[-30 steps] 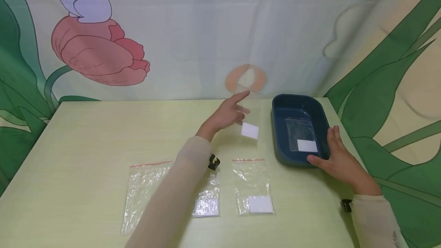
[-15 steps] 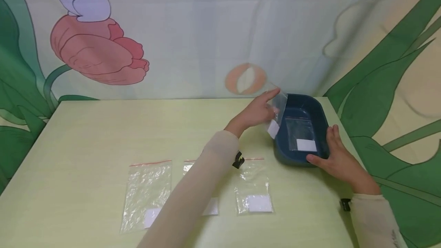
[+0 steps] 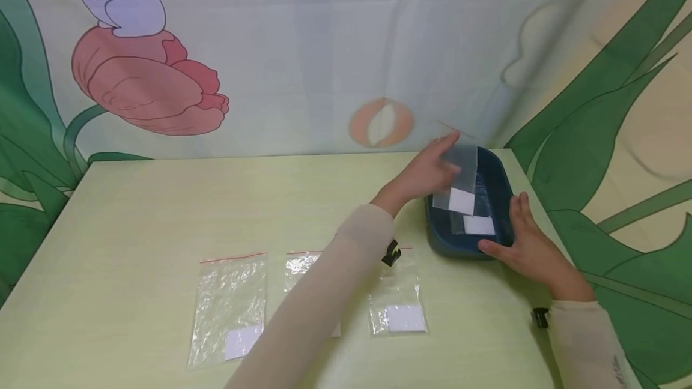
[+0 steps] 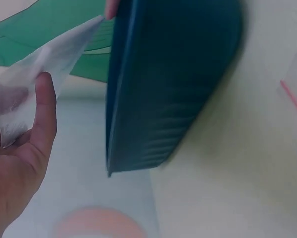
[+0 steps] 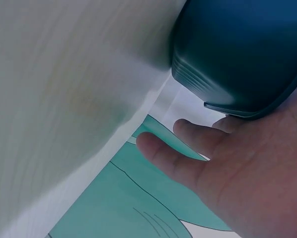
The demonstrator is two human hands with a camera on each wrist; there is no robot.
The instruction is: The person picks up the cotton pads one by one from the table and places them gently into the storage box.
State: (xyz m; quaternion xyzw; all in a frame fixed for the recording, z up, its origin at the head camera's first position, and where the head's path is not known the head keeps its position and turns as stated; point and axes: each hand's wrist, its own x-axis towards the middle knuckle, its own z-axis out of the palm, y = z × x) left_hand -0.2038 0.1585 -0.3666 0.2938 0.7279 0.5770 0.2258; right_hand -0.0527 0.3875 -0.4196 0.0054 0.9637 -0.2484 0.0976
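My left hand (image 3: 421, 174) holds a clear zip-lock bag (image 3: 466, 164) with a white label over the left side of a dark blue plastic bin (image 3: 496, 168). In the left wrist view, the thin bag (image 4: 64, 54) passes between the thumb and fingers and slants up towards the bin's rim. Another zip-lock bag with a white label (image 3: 479, 226) lies inside the bin, partly covered by the held one. At the bin's right front corner, my right hand (image 3: 537, 251) rests against the wall and rim. Its fingers (image 5: 173, 161) stretch straight along the outside in the right wrist view.
Several more zip-lock bags with red seals and white labels lie in a row along the front, including a left bag (image 3: 227, 299) and a right bag (image 3: 400, 293). The left sleeve crosses above the middle one. A printed curtain (image 3: 303, 65) hangs behind the table (image 3: 162, 215).
My left hand has carried its bag rightward, from beside the bin to above it. The right hand has stayed at the bin's corner.
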